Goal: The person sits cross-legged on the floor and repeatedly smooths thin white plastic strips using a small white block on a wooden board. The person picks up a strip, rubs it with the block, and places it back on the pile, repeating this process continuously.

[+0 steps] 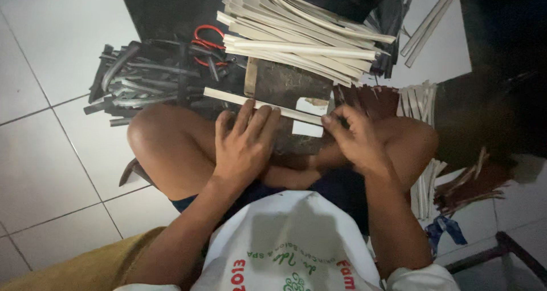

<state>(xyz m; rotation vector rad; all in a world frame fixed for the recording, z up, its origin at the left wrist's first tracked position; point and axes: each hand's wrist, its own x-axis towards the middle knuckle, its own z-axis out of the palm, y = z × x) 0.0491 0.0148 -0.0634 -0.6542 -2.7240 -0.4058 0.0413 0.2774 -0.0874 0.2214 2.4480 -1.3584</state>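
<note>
Head view: the person sits cross-legged on the white tiled floor [51, 171], a dark worn wooden block [290, 91] resting across the knees; a long pale flat strip of split cane or bamboo [259, 104] lies slantwise over the block, from the upper left toward the lower right. The left hand [245, 148] lies flat on the strip, fingers spread and extended, pressing it down rather than gripping it; the right hand [356, 140] is partly curled, thumb and forefinger closed on the strip's right end near a small pale offcut [310, 117]. Whether the right hand also holds a blade I cannot tell; the light is dim and the fingers hide it. Beyond the block sits a loose stack of pale cut strips [302, 34]; to the left a heap of dark grey strips [142, 77] with red-handled scissors [208, 43] half buried in it; reddish-brown strips [367, 100] fan out by the right knee.

Risks, as I judge them: the strip is held only by palm pressure, so it may slide or twist on the block; its thin edges could splinter into the fingertips; the block, balanced on bare legs, could tip; the stack above could slump onto the work.
</note>
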